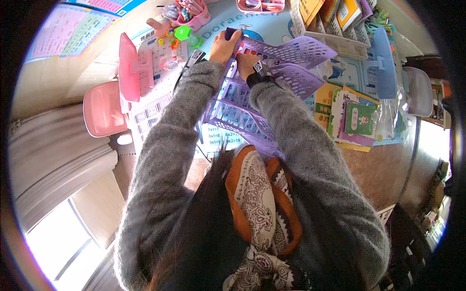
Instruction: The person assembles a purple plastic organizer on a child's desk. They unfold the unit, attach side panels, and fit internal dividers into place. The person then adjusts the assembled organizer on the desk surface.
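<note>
A purple perforated plastic file rack [272,127] with several slanted dividers lies tilted on the desk in front of me. My left hand [224,47] is closed around its far left edge, where a small dark piece [234,34] shows at the fingertips; I cannot make out what that piece is. Just right of it, my right hand [247,65] reaches between the dividers, its fingers curled against the rack's left side and partly hidden. A black band with a pale tag is on each wrist.
A pink basket of pens [194,17] and green toys [183,33] sit at the far left. Back right stands a white book rack [335,43]. Booklets [359,119] lie at the right, below a blue chair back [385,63]. Pink chairs [104,109] flank the left side.
</note>
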`<action>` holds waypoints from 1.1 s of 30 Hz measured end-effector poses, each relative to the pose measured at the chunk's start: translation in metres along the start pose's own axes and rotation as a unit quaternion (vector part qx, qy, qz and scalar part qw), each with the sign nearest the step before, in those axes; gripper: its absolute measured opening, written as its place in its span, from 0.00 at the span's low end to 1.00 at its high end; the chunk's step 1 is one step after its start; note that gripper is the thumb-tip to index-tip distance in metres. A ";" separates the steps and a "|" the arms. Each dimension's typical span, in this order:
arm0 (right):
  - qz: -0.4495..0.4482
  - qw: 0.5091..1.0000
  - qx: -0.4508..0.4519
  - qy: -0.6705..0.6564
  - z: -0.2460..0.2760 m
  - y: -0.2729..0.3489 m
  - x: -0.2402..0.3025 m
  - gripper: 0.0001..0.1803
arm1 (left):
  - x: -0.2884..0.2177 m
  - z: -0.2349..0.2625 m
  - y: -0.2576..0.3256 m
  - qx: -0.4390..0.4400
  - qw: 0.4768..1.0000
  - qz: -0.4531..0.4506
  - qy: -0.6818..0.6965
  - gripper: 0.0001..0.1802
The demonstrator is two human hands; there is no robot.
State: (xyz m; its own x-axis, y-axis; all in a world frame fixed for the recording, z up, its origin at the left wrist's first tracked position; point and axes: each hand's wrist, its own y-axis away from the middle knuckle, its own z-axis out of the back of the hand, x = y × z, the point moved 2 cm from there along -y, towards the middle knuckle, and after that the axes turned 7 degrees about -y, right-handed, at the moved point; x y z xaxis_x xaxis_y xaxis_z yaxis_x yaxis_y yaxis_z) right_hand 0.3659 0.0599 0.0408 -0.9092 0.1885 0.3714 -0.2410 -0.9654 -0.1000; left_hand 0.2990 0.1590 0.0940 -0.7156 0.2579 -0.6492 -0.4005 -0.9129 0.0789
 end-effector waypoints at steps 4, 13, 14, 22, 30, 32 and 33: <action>-0.070 0.995 -0.029 -0.068 0.008 -0.004 0.010 0.08 | 0.004 -0.005 0.000 0.005 1.000 0.018 0.002 0.42; 0.125 0.985 0.074 0.091 0.183 -0.028 0.031 0.09 | 0.029 -0.015 -0.025 0.099 0.989 -0.070 -0.089 0.42; 0.157 0.978 0.058 0.126 0.212 -0.032 0.022 0.09 | 0.033 -0.018 -0.036 0.090 0.991 -0.045 -0.092 0.45; 0.139 0.958 0.056 0.246 0.249 -0.079 0.020 0.11 | 0.026 -0.041 -0.072 0.087 0.990 -0.087 -0.061 0.44; 0.299 0.841 0.145 0.427 0.210 -0.130 -0.052 0.07 | 0.004 -0.035 -0.046 0.017 0.941 -0.264 -0.213 0.20; 0.280 0.882 0.159 0.344 0.171 -0.131 -0.061 0.12 | 0.001 -0.032 -0.036 -0.008 0.946 -0.224 -0.233 0.20; 0.284 0.902 0.184 0.268 0.150 -0.124 -0.065 0.15 | 0.001 -0.031 -0.031 -0.016 0.969 -0.158 -0.188 0.21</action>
State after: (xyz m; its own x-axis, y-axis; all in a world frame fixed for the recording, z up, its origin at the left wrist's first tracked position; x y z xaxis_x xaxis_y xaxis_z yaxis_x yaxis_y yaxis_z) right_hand 0.5060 0.1405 0.1680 -0.9079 -0.3902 -0.1533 0.3546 -0.9098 0.2157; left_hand 0.3282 0.1779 0.0670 -0.7206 0.6172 -0.3158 -0.6194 -0.7778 -0.1068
